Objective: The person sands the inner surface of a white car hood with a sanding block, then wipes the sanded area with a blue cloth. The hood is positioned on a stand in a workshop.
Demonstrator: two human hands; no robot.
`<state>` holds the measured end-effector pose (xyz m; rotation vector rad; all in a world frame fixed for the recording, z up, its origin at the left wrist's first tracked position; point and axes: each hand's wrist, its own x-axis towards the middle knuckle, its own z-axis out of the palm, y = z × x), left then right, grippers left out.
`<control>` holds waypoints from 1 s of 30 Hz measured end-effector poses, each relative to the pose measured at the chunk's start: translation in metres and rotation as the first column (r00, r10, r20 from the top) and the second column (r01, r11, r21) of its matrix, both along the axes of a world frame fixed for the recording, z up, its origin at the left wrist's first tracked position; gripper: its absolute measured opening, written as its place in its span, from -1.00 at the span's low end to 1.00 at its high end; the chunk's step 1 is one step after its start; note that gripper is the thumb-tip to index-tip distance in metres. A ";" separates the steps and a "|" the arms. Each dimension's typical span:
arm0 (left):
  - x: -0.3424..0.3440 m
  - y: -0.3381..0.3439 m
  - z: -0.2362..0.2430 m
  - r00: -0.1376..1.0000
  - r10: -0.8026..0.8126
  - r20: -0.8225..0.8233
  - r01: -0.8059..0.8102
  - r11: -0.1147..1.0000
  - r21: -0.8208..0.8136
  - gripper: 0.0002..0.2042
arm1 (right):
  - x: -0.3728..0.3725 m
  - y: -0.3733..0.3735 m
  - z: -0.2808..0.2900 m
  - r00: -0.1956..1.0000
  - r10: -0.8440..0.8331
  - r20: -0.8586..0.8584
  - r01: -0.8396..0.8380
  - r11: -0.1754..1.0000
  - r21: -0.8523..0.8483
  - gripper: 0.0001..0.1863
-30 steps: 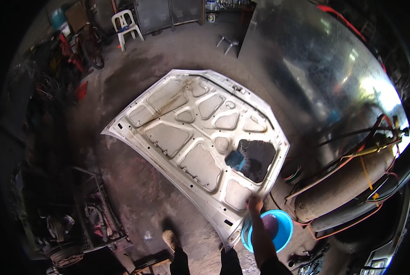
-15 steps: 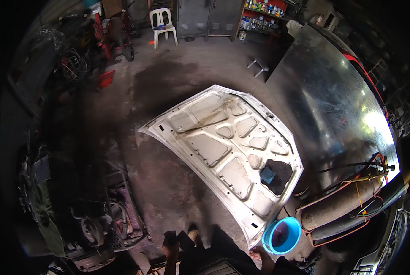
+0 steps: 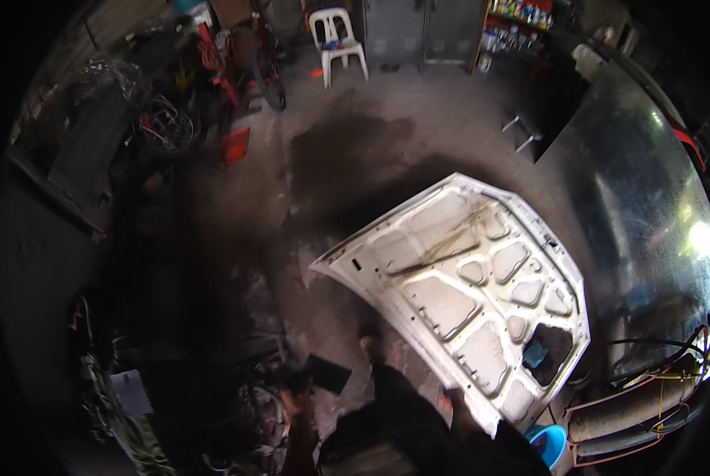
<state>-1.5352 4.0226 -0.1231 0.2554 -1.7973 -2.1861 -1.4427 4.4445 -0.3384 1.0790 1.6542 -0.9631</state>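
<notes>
My left hand (image 3: 295,404), at the lower middle, is closed around something dark. A dark, flat, rectangular piece (image 3: 328,375) sticks out beside it on the right; its kind is hard to make out. My right hand (image 3: 447,399) is by the near edge of a white car hood (image 3: 355,274). Its fingers are dim and blurred, so I cannot tell whether they grip the edge. The hood lies with its ribbed inner side up. A blue cloth or pad (image 3: 535,354) rests on a dark patch in one of its recesses.
A blue bucket (image 3: 557,446) stands by the hood's near right corner, beside gas cylinders (image 3: 608,420) with hoses. A large grey metal panel (image 3: 648,190) is at right. Farther back are a white plastic chair (image 3: 339,51) and small stool (image 3: 523,133). Car parts crowd the left.
The view has swung left, so the hood and bucket sit farther right and lower in the picture. My left hand and the dark piece have moved forward, away from my body.
</notes>
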 end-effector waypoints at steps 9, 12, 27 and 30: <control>-0.202 -0.125 0.013 0.938 0.329 0.109 -0.324 0.944 -0.056 -0.80 | -0.359 -0.106 0.114 0.851 0.022 -0.525 -0.253 0.893 -0.373 -0.21; -0.268 -0.185 -0.010 0.927 0.369 0.072 -0.369 0.929 -0.019 -0.81 | -0.418 -0.142 0.105 0.919 -0.131 -0.373 -0.046 0.902 -0.429 -0.36; -0.643 -0.207 0.006 0.894 0.052 0.445 0.079 0.960 -0.269 -0.68 | -0.439 -0.276 0.028 0.925 -0.342 0.167 0.380 0.824 -0.421 -0.76; -0.712 -0.170 0.016 0.912 -0.007 0.411 0.213 0.863 -0.458 -0.65 | -0.524 -0.272 0.020 0.917 -0.365 0.162 0.398 0.809 -0.433 -0.76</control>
